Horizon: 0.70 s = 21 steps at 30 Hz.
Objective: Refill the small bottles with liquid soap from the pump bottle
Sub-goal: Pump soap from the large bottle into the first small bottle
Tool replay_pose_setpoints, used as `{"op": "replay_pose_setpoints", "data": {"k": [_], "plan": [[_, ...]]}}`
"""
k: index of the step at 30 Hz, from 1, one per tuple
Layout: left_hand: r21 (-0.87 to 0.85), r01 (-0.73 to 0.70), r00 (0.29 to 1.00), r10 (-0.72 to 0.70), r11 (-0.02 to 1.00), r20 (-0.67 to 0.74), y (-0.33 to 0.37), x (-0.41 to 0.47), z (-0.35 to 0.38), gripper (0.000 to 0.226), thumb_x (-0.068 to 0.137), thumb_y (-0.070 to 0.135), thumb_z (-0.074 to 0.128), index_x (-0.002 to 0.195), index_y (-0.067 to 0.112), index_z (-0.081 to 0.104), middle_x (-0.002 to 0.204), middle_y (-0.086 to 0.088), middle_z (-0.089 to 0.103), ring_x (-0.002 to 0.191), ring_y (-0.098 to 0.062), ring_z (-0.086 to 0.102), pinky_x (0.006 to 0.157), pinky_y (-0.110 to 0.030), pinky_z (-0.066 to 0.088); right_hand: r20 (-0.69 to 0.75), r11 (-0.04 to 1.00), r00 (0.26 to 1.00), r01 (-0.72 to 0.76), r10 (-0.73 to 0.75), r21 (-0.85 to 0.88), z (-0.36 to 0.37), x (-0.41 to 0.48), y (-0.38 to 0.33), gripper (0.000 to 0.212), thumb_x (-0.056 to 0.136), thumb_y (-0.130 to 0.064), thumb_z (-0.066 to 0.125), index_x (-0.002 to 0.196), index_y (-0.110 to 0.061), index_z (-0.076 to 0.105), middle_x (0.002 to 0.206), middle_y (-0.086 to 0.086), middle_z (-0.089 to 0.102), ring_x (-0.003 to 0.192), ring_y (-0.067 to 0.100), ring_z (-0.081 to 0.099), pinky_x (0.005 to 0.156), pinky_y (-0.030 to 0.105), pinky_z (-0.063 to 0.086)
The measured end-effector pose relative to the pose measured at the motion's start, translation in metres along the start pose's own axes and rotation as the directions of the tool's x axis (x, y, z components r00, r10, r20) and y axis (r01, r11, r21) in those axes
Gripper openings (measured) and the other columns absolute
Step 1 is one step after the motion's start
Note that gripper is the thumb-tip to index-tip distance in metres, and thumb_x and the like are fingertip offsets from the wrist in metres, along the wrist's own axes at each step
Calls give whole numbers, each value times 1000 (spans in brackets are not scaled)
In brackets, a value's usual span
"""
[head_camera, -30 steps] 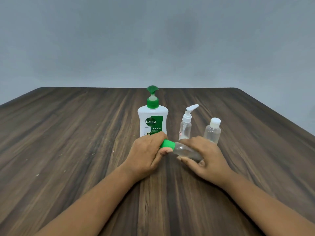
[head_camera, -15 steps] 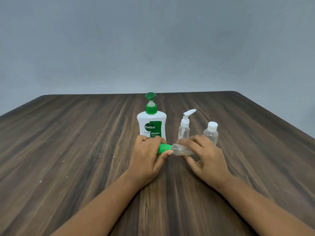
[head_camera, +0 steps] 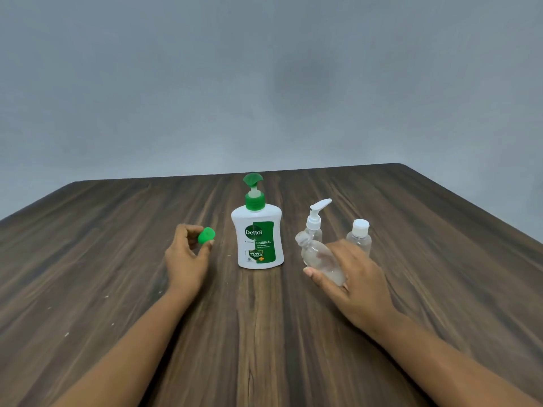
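A white pump bottle [head_camera: 257,239] with a green pump and green label stands upright at the table's middle. My left hand [head_camera: 185,259], to its left, pinches a small green cap [head_camera: 206,235] between thumb and fingers. To the right of the pump bottle, my right hand [head_camera: 351,277] grips a clear small bottle [head_camera: 318,258], uncapped and tilted with its open neck up and to the left. Behind that hand stand a clear bottle with a white pump top [head_camera: 315,221] and a clear bottle with a white flip cap [head_camera: 359,233].
All of it sits on a dark wooden table [head_camera: 117,259] whose far edge meets a plain grey wall. The table's right corner is cut off at an angle near the back right.
The green cap has come off the clear bottle. My left hand carried the cap away to the left of the pump bottle, while my right hand moved the bottle to the right.
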<state>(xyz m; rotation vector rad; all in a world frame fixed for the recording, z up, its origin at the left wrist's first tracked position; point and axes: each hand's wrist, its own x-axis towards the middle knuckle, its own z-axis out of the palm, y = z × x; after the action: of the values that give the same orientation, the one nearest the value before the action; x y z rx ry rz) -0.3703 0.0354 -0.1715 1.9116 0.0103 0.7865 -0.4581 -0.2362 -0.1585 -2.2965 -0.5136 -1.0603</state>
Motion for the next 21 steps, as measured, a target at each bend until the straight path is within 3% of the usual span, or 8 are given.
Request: {"op": "replay_pose_setpoints", "data": {"k": [4, 8, 10, 12, 15, 18, 21], "plan": [[64, 149, 970, -158, 987, 184, -14, 6, -6, 20, 76, 17, 76, 81, 16, 57, 95, -3, 68, 95, -26, 62, 85, -42, 50, 88, 1000, 996, 8, -6, -27, 2, -1, 2, 34, 87, -54, 50, 86, -21, 57, 78, -12, 53, 71, 5, 50, 51, 22, 43], [378, 71, 979, -136, 923, 149, -13, 7, -9, 20, 75, 30, 75, 82, 25, 56, 105, 5, 62, 110, -22, 51, 96, -41, 30, 217, 1000, 976, 2, 0, -7, 3, -3, 5, 34, 87, -59, 48, 89, -26, 53, 80, -17, 52, 71, 3, 51, 54, 12, 33], [429, 77, 980, -147, 900, 132, -9, 4, -10, 24, 75, 34, 74, 88, 25, 56, 106, 4, 59, 114, -23, 48, 94, -39, 25, 253, 1000, 967, -9, 6, 12, 4, -3, 4, 35, 86, -61, 47, 91, -28, 54, 80, -21, 52, 71, 1, 53, 55, 15, 35], [438, 73, 982, -140, 896, 123, -6, 1, -12, 48, 72, 44, 75, 108, 21, 53, 115, 0, 55, 118, -23, 44, 97, -38, 23, 237, 999, 971, -26, 19, 24, 4, -2, 2, 27, 86, -61, 47, 91, -34, 47, 75, -27, 48, 69, -5, 52, 55, 11, 31], [171, -67, 996, 55, 983, 76, 20, -8, -10, 88, 61, 64, 67, 131, 21, 37, 133, 4, 40, 126, -14, 38, 107, -36, 25, 175, 996, 983, -58, 46, 66, 7, -1, -3, 29, 87, -58, 46, 105, -36, 44, 78, -27, 50, 78, -7, 54, 54, 8, 34], [-141, -214, 957, 237, 967, 168, 53, -14, 0, 91, 63, 52, 74, 137, 31, 25, 141, 13, 28, 131, -1, 33, 105, -19, 30, 128, 990, 991, -54, 37, 129, 10, -1, -7, 40, 88, -54, 46, 117, -29, 38, 91, -14, 56, 85, 4, 55, 59, 7, 42], [-159, -302, 898, 337, 940, 284, 74, -15, 17, 95, 64, 44, 74, 139, 38, 15, 139, 20, 23, 127, 14, 27, 99, -3, 25, 86, 990, 996, -34, 22, 138, 9, -2, -8, 43, 87, -53, 49, 117, -26, 36, 95, -9, 57, 86, 9, 54, 61, 15, 46]]}}
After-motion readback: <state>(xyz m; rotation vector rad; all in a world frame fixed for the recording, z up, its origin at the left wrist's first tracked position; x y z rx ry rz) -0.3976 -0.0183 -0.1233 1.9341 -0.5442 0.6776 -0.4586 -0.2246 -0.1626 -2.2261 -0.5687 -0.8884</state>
